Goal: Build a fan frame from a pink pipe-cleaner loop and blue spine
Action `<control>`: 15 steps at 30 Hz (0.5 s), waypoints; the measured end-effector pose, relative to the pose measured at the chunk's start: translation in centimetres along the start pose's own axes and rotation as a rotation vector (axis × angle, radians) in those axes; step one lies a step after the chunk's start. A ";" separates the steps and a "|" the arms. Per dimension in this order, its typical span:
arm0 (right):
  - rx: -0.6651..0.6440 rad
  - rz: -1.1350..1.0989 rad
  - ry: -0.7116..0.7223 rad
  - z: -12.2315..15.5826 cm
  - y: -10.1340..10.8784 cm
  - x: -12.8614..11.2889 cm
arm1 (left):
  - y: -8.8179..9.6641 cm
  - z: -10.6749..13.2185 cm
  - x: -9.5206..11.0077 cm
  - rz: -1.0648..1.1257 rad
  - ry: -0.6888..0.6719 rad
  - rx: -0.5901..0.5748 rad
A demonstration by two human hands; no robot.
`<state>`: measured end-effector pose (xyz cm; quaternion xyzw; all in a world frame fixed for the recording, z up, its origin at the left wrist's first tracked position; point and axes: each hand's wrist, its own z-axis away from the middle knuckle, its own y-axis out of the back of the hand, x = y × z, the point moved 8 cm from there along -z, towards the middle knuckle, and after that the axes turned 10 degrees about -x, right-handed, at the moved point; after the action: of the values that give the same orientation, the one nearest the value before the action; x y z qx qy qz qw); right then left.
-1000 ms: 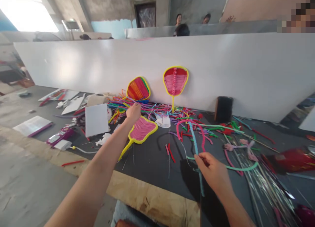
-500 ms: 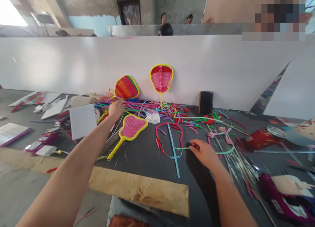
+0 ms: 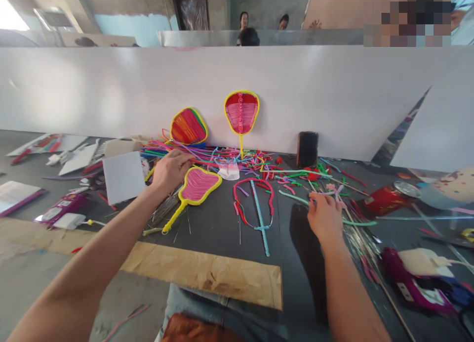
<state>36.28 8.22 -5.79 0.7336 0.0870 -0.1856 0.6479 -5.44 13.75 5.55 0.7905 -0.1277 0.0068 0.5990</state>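
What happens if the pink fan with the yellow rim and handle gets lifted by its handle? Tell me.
The pink fan with yellow rim and handle is probably light, being thin pipe-cleaner work. Its slim handle may flex. Lying flat, it is unlikely to roll.

The tabletop (image 3: 222,228) is dark and matt, and its near edge is a strip of rough, bare wood (image 3: 207,275). The fuzzy sticks (image 3: 207,156) look soft and hairy, and the pink fan (image 3: 196,186) is made of them too. The far white wall (image 3: 111,95) is smooth and a bit shiny, and the red can (image 3: 385,198) is glossy metal.
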 end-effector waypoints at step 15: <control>-0.395 -0.241 0.152 -0.4 -5.9 -11.1 | -7.4 7.8 7.4 0.383 -0.437 -0.205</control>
<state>24.04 10.71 -6.92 0.5889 0.2570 -0.1853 0.7435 2.15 6.75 -2.47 0.6702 -0.4002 -0.0636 0.6218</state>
